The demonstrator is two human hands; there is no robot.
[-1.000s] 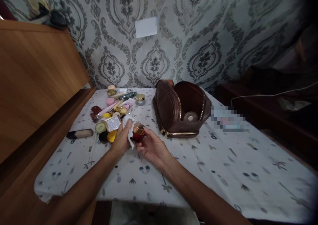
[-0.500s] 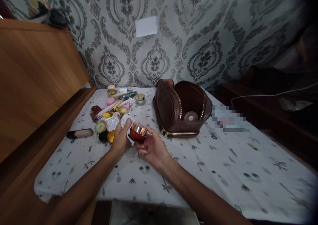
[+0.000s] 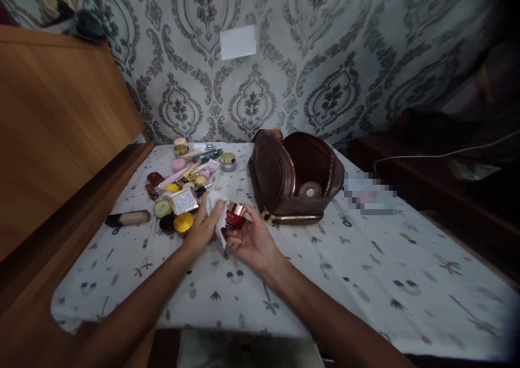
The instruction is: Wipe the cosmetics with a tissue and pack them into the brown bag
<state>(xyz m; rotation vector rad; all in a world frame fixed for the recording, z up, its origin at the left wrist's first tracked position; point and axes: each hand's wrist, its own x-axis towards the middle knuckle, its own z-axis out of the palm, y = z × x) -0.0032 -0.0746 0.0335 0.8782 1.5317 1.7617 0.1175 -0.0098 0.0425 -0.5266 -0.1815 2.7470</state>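
Note:
A red cosmetic jar [image 3: 234,220] with a shiny copper-coloured lid is gripped in my right hand [image 3: 255,242], held a little above the table. My left hand [image 3: 204,224] is closed on a white cloth [image 3: 219,221], which it presses against the jar's left side. Part of the jar is hidden behind the cloth and my left fingers. Just left of my left hand lie a yellow-lidded jar [image 3: 183,224] and a glittery silver compact [image 3: 184,201]. To the right of my hands stands a brown cosmetic bag [image 3: 270,175], its top unzipped and gaping.
Several cosmetics lie in a cluster at the back left, among them a gold-lidded glass jar [image 3: 228,161] and a pink jar [image 3: 178,165]. A foundation bottle [image 3: 129,218] lies near the left edge. A wooden cabinet [image 3: 60,97] borders the left side; a patterned cloth [image 3: 345,303] covers the table.
My left hand and the cloth have moved right, so the cloth now covers more of the jar's left side. The jar has shifted slightly right and turned in my right hand.

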